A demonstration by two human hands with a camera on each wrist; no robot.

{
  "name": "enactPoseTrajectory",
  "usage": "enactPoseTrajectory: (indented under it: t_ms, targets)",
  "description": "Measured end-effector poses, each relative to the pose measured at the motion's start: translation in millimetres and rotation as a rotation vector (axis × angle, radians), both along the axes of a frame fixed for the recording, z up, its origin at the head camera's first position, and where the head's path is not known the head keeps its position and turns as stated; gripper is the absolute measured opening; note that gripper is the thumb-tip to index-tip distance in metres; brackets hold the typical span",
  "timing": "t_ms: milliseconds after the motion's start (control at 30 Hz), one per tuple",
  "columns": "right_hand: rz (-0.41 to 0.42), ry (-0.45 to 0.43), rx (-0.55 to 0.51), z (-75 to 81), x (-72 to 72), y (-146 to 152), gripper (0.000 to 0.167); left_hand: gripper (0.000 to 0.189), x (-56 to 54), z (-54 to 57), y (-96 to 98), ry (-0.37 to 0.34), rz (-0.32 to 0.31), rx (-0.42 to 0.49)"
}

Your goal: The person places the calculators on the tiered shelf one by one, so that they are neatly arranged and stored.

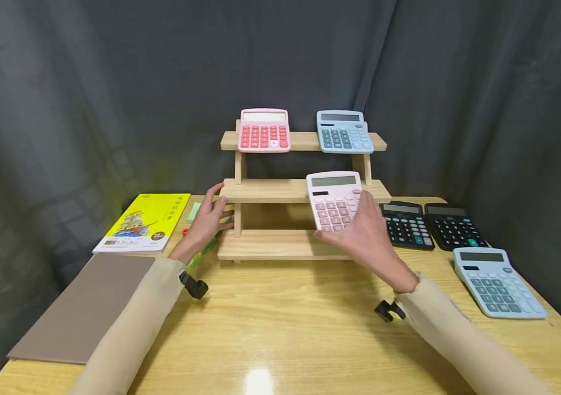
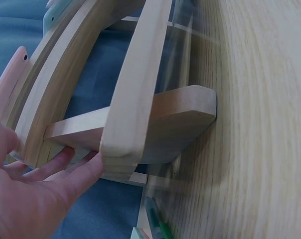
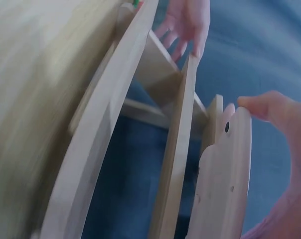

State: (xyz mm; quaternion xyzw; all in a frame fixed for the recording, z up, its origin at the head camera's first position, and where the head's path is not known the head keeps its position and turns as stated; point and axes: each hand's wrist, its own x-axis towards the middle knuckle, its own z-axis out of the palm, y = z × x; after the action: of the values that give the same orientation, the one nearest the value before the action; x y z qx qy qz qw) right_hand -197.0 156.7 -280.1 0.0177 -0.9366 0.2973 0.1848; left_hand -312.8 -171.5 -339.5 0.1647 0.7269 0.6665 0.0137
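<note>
My right hand (image 1: 366, 236) holds a pale pink calculator (image 1: 332, 192) by its right edge and lower corner. The calculator leans face toward me in front of the middle shelf of a three-tier wooden stand (image 1: 265, 190). In the right wrist view its pale back (image 3: 220, 174) shows near the shelf edge; whether it touches the shelf I cannot tell. My left hand (image 1: 206, 222) is at the stand's left side, its fairly straight fingers (image 2: 80, 174) against the side support and its thumb by the middle shelf's end.
On the top shelf stand a pink calculator with red keys (image 1: 264, 131) and a blue calculator (image 1: 343, 131). Black calculators (image 1: 408, 225) and another blue calculator (image 1: 497, 282) lie at right. A yellow book (image 1: 147, 219) and a brown board (image 1: 88, 307) lie at left, with pens (image 2: 158, 219) beside the stand.
</note>
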Motion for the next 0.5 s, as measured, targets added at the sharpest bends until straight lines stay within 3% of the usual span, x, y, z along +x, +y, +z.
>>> enactPoseTrajectory:
  t_ms: [233,500]
  targets:
    - [-0.008,-0.084,-0.009,7.6,-31.9,-45,0.140,0.057,-0.2,-3.1,0.1,0.021,0.011,-0.002]
    - [0.006,-0.104,0.001,13.8,-57.6,-83,0.139,0.057,1.7,-1.4,1.5,0.009,0.004,-0.005]
